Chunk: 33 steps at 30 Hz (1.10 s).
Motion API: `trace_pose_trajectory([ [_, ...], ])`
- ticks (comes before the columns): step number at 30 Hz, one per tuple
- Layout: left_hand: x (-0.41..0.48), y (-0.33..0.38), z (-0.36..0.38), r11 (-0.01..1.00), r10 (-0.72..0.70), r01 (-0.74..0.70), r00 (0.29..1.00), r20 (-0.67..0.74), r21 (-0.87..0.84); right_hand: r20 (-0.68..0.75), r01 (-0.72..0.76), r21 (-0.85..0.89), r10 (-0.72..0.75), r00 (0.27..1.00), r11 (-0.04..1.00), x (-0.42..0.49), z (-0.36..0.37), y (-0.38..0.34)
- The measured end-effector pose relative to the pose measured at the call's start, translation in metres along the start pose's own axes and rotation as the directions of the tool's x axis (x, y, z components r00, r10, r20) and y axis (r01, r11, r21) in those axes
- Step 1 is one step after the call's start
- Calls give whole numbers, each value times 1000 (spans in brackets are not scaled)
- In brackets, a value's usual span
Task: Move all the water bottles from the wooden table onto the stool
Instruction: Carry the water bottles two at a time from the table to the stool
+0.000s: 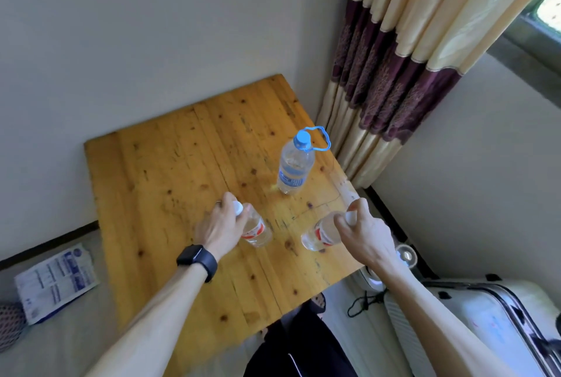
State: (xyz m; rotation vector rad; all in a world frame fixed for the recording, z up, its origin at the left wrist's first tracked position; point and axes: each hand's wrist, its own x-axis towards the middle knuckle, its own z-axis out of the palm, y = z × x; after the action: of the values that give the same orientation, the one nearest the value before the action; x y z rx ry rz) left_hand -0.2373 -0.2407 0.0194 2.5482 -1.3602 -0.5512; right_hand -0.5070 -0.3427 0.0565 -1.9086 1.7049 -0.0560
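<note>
Three water bottles are on the wooden table (170,170). A large clear bottle (294,165) with a blue cap and blue carry handle stands upright toward the far right. My left hand (223,224) grips the neck of a small bottle with a red label (256,229), just under its white cap. My right hand (362,229) grips the top of a second small red-labelled bottle (320,234) near the table's right edge. Both small bottles lean slightly. No stool is in view.
The table sits in a corner against a pale wall, with a cream and purple curtain (394,73) at the right. A silver suitcase (485,325) lies at the lower right. A printed plastic packet (56,279) lies on the floor at the left.
</note>
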Motion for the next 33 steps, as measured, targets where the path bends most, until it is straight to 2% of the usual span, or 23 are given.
trace_pose_trajectory([
  [5, -43, -14, -14, 988, -19, 0, 993, -119, -157, 40, 202, 135, -209, 977, 970, -25, -21, -37],
  [10, -72, -30, -31, 976, -144, 95, 957, -252, -194, 32, 394, 106, -399, 916, 913, -20, -27, -76],
  [15, -110, -42, -35, 931, -345, 261, 857, -383, -255, 135, 573, 146, -590, 796, 806, -3, -10, -107],
  [19, -152, -40, -36, 846, -516, 373, 755, -406, -381, 206, 702, 170, -722, 661, 692, -5, 6, -130],
  [21, -183, -39, -36, 803, -593, 463, 687, -420, -376, 250, 763, 184, -781, 573, 619, -16, 13, -146],
  [24, -238, -38, -39, 673, -737, 630, 528, -421, -387, 311, 844, 236, -861, 403, 481, -48, 29, -176],
  [28, -334, -39, -32, 467, -872, 738, 292, -394, -487, 403, 920, 305, -909, 109, 245, -126, 56, -212],
  [33, -472, -24, -4, 198, -934, 768, -40, -354, -610, 463, 907, 418, -847, -262, -52, -256, 94, -218],
])
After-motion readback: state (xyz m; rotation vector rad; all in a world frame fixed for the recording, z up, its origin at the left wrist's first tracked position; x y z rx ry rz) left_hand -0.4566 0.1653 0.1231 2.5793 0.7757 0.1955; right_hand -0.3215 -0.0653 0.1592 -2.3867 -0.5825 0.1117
